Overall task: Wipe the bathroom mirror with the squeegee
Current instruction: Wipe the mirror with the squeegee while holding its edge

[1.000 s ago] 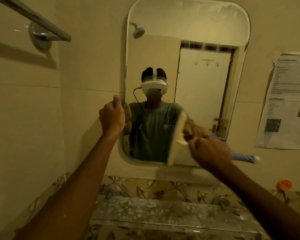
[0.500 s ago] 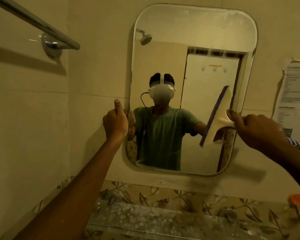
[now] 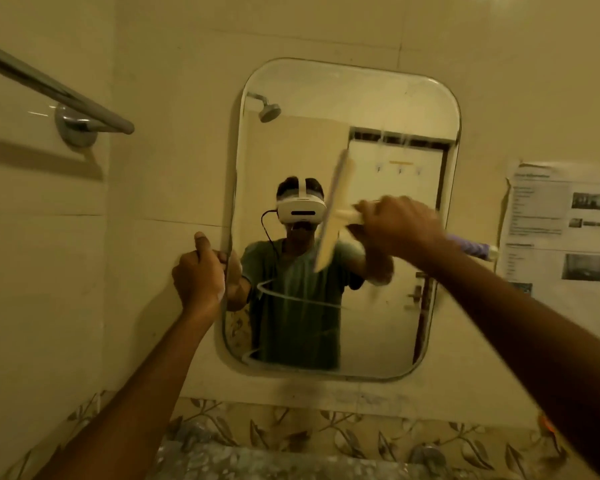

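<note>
At mirror (image 3: pixel 378 109) centre: squeegee (image 3: pixel 334 213) blade near-vertical, blurred, right hand (image 3: pixel 400 230) fingers wrapped on its handle. Left hand (image 3: pixel 198 278) clasps the 9 o'clock edge. Wet streaks curve across 6 o'clock area; judged mid-task, lower glass left.

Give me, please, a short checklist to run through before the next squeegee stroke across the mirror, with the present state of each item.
1. Right hand grips the squeegee by its handle: ok.
2. Left hand steadies the mirror at its left edge: ok.
3. Blade flat against the glass: cannot tell, it is blurred and tilted.
4. Glass free of streaks: not ok, curved wet lines cross the lower half.
5. Upper part wiped: cannot tell, though faint smears show near the top.
6. Paper notice on the wall to the right clear of the handle end: cannot tell.
</note>
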Tool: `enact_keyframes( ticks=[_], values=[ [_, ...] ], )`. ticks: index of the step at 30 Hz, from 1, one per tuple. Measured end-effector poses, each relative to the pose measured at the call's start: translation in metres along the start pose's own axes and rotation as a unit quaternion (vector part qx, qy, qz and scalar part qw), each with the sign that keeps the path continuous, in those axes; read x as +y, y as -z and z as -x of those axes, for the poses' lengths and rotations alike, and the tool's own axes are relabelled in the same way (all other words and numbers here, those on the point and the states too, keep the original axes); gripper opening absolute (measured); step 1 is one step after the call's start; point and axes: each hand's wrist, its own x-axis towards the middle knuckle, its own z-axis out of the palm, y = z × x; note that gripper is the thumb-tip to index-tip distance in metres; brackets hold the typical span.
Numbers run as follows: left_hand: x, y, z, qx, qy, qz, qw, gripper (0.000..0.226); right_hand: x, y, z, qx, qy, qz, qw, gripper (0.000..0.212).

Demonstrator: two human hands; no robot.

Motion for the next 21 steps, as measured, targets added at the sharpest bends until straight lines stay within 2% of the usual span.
enact_keyframes(
  ticks=[3, 5, 9, 11, 16, 19, 21],
  values=[
    [0.003, 0.008, -0.01, -0.048, 0.007, 0.001, 0.999, 0.063, 0.055, 0.016, 0.016, 0.006, -0.078, 0.03, 0.997, 0.033],
    [0.015, 0.01, -0.012, -0.054, -0.035, -0.029, 0.997, 0.066, 0.063, 0.024, 0.012, 0.019, -0.093, 0.05, 0.994, 0.036],
    [0.05, 0.012, -0.019, -0.002, -0.129, -0.054, 0.99, 0.049, 0.026, 0.044, -0.011, 0.042, 0.018, 0.131, 0.99, 0.028],
    [0.067, 0.005, -0.032, 0.001, -0.166, -0.037, 0.985, 0.051, -0.002, 0.051, -0.033, 0.051, 0.054, 0.118, 0.99, 0.026],
    [0.109, -0.021, -0.058, -0.018, -0.108, 0.074, 0.991, 0.048, -0.083, 0.045, -0.096, 0.073, 0.077, 0.064, 0.992, 0.029],
    [0.118, -0.029, -0.066, -0.001, -0.086, 0.069, 0.994, 0.053, -0.065, 0.049, -0.093, 0.075, 0.122, 0.107, 0.984, 0.022],
    [0.118, -0.03, -0.069, 0.003, -0.097, 0.055, 0.994, 0.054, -0.023, 0.058, -0.077, 0.056, 0.107, 0.136, 0.983, 0.022]
  ],
)
